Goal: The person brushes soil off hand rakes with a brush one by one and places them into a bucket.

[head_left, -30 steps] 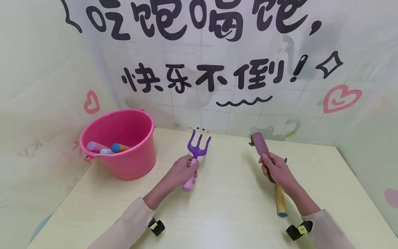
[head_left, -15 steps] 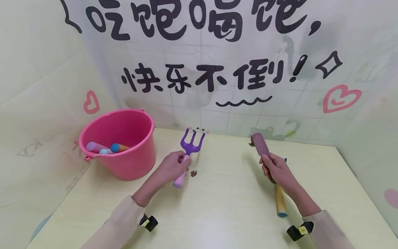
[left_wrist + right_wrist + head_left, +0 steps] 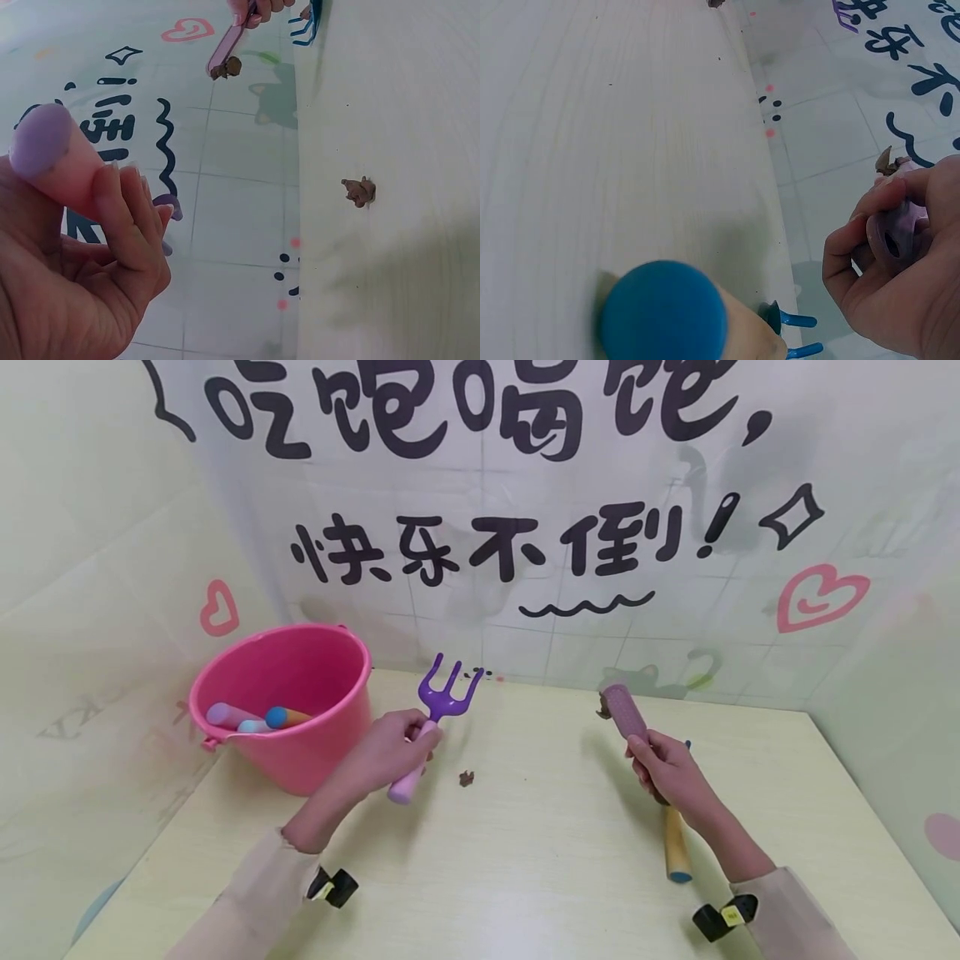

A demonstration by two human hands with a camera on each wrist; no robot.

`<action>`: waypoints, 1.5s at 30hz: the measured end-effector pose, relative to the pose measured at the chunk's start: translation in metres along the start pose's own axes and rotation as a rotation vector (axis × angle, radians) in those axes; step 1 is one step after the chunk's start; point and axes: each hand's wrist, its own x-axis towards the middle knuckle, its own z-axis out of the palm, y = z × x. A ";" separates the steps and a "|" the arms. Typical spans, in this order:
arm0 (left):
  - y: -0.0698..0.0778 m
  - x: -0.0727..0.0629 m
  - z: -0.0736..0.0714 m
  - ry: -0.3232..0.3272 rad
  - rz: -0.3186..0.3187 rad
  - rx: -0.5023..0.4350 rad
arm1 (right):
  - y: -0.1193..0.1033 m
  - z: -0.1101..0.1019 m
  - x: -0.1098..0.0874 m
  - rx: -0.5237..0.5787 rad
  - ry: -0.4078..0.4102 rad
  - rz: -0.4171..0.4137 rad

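Fingers of left hand (image 3: 384,750): wrapped round the purple fork (image 3: 444,703), above the table (image 3: 547,843).
Fingers of right hand (image 3: 667,768): grasping a mauve tool (image 3: 624,710).
Fork step: transferring, I judge.
Bucket (image 3: 296,762): likely destination; I'd lift the tines clear of its edge.

Pale tabletop (image 3: 540,852) before a white, black-lettered backdrop (image 3: 487,485)

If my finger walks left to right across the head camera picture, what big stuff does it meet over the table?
Pink bucket → purple fork → mauve tool → wooden handle with a blue end.
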 end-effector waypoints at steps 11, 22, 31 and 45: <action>0.010 -0.010 -0.027 -0.004 0.017 -0.034 | 0.003 -0.001 0.001 -0.011 0.012 0.030; 0.010 -0.018 -0.049 0.003 -0.034 -0.076 | 0.004 0.000 0.001 -0.010 0.002 0.042; 0.020 -0.028 -0.067 0.066 -0.006 0.017 | 0.005 0.000 0.000 -0.020 -0.010 0.026; 0.012 -0.037 -0.095 0.094 -0.026 0.034 | 0.004 0.000 -0.003 -0.009 -0.002 0.039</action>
